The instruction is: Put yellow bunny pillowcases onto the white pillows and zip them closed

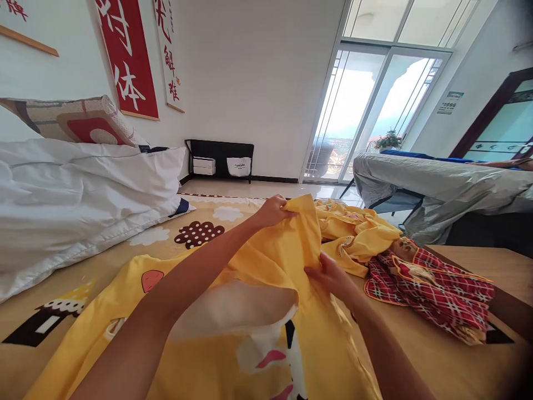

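Note:
A yellow garment (283, 250) with printed white, pink and black figures lies spread on the patterned bed sheet (175, 239) before me; it looks like a long-sleeved top. My left hand (272, 212) pinches its far edge, with the forearm reaching across the cloth. Lower and to the right, my right hand (327, 272) grips the same garment along its side, thumb on top. Between the two hands the fabric is lifted and folded over. Part of the garment is hidden under my left forearm.
Crumpled yellow clothing (353, 230) and a red plaid cloth (437, 283) lie to the right. A white pillow or quilt (83, 205) fills the left side, a patterned pillow (91, 119) behind it. Beyond stand a black shelf (220, 150) and a plastic-covered table (437, 178).

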The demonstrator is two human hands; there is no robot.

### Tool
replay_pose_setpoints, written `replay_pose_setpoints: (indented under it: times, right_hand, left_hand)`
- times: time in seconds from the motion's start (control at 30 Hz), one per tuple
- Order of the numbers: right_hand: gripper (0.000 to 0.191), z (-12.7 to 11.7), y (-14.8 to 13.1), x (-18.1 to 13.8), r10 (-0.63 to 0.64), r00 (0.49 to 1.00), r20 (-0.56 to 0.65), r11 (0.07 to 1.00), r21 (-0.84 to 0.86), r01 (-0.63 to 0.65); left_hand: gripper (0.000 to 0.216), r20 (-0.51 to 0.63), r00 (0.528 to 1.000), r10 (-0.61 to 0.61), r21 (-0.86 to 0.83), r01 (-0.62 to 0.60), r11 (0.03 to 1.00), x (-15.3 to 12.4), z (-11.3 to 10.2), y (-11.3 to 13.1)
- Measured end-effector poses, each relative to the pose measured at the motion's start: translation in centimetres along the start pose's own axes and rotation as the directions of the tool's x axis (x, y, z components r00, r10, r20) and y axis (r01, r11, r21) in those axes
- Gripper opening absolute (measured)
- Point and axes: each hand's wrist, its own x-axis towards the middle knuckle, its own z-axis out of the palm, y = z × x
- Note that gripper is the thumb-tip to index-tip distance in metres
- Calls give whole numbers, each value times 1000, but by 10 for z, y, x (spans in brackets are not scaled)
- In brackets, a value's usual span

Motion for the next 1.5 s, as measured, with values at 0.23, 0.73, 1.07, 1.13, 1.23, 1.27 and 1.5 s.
replay_pose_setpoints:
  times: [0.23,0.73,1.07,1.13,1.23,1.27,1.5]
  right_hand:
    - [52,28,-48,28,-91,966,-242,992,60,109]
    - [46,20,-69,53,-103,971,-214,990,73,121]
    - [40,11,-34,75,36,945,-326,954,292,65]
    - [35,12,-29,81,67,940,-335,965,262,25]
    - [30,14,-21,87,80,933,-351,975,223,1]
    - [29,15,-19,88,78,931,-356,977,214,0]
    - [28,15,-8,97,25,915,-403,993,115,23]
  left_hand:
    - [26,175,979,-104,-308,155,939,-7,-2,26]
    - [56,71,997,-15,-153,26,988,-45,-36,-1]
    - [48,85,938,-336,297,298,907,-188,-142,-136]
    - [45,-45,958,-283,311,283,907,-201,-142,-141]
    - [48,-96,974,-204,390,226,893,-204,-146,-150]
    - [49,-72,977,-202,416,213,884,-202,-148,-154]
    - [61,-19,998,52,523,-35,851,-227,-123,-126]
